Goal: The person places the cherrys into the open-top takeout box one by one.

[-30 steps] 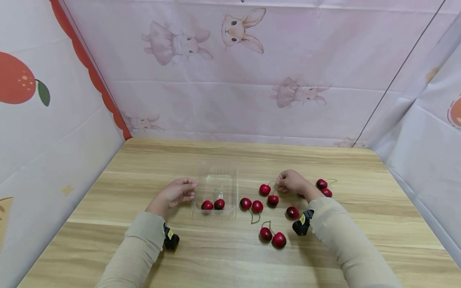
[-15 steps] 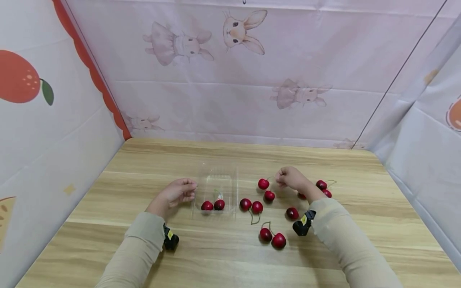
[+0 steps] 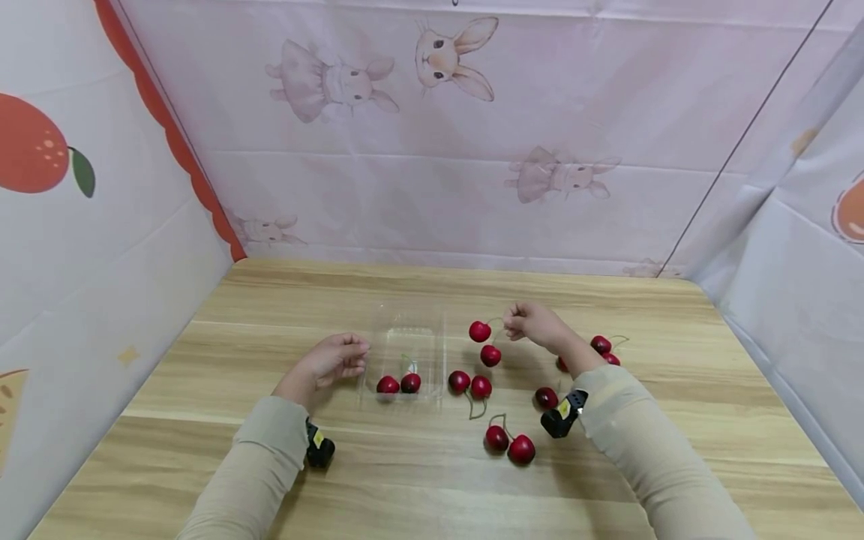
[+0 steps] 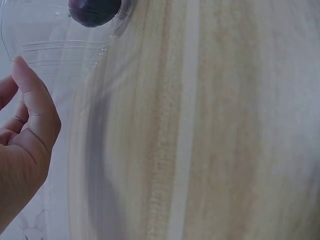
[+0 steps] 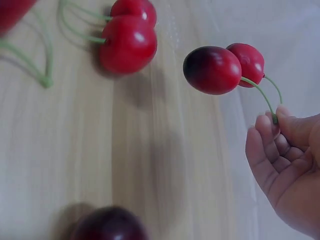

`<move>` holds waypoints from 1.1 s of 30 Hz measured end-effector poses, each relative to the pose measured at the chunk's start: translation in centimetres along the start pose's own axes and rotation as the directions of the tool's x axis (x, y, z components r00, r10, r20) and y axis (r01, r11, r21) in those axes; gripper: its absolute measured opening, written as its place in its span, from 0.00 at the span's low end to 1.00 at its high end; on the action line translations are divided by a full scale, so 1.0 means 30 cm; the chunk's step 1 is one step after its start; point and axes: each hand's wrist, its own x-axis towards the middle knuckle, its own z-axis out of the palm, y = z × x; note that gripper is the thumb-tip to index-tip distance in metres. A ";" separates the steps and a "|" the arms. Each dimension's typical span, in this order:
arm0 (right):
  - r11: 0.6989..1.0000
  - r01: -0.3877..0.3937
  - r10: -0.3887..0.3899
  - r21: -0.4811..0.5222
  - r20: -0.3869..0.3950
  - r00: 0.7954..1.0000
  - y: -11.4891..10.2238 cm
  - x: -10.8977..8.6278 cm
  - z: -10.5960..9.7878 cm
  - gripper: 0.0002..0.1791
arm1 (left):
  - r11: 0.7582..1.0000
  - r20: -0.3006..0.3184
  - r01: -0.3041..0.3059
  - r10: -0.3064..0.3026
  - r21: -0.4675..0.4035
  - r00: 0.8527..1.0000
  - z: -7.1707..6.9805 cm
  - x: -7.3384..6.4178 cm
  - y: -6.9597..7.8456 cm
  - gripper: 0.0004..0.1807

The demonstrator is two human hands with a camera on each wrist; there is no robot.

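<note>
My right hand (image 3: 540,327) pinches the joined stem tips of a pair of cherries (image 3: 480,331). In the right wrist view the two held cherries (image 5: 212,70) hang from green stems between thumb and fingertips, raised over the table. My left hand (image 3: 331,360) holds the left edge of a clear plastic container (image 3: 443,341), its fingertips right at the rim. Inside the container's near end lie two red cherries (image 3: 411,383). The left wrist view shows the left fingers (image 4: 37,100) at the container's edge, with a dark cherry (image 4: 94,11) beyond.
On the wooden table (image 3: 405,487), a cherry pair (image 3: 481,388) lies just right of the container, another pair (image 3: 521,450) nearer me. A dark cherry (image 3: 546,398) lies by the right wrist camera (image 3: 563,414). More cherries (image 3: 601,345) sit behind the right forearm. Printed cloth walls surround the table.
My right hand has lifted the pinched cherry pair and carried it leftward and away from me, toward the container. My left hand and the container have stayed in place.
</note>
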 end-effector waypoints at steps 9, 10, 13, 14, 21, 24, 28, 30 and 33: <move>0.998 0.044 -0.043 0.041 -0.024 0.999 -0.055 0.007 0.036 0.08 | 1.000 -0.010 -0.003 0.003 0.019 1.000 0.000 -0.006 0.007 0.02; 0.998 0.048 -0.047 0.050 -0.026 0.999 -0.059 0.007 0.041 0.08 | 1.000 -0.008 -0.002 0.002 0.020 1.000 0.000 -0.006 0.007 0.02; 0.995 0.051 -0.049 0.080 -0.038 0.998 -0.068 0.013 0.054 0.07 | 1.000 -0.014 0.002 -0.002 0.018 1.000 0.001 -0.004 0.006 0.03; 0.995 0.051 -0.047 0.090 -0.041 0.998 -0.070 0.015 0.058 0.07 | 1.000 -0.014 0.003 -0.003 0.017 1.000 0.001 -0.004 0.005 0.03; 0.989 0.066 -0.059 0.135 -0.055 0.997 -0.085 0.024 0.089 0.05 | 1.000 -0.015 0.004 -0.004 0.016 1.000 0.000 -0.003 0.005 0.03; 0.984 0.079 -0.070 0.162 -0.059 0.996 -0.090 0.028 0.102 0.04 | 1.000 -0.010 0.003 -0.002 0.016 1.000 0.000 -0.002 0.004 0.03; 0.978 0.084 -0.074 0.192 -0.058 0.996 -0.099 0.036 0.121 0.04 | 1.000 -0.010 0.004 -0.004 0.011 1.000 0.001 -0.001 0.003 0.03; 0.978 0.084 -0.074 0.192 -0.058 0.996 -0.103 0.041 0.129 0.04 | 1.000 -0.014 0.005 -0.005 0.005 1.000 0.001 -0.001 0.004 0.02; 0.979 0.085 -0.076 0.185 -0.058 0.995 -0.106 0.048 0.141 0.04 | 1.000 -0.012 0.003 -0.003 0.003 1.000 0.002 -0.002 0.004 0.02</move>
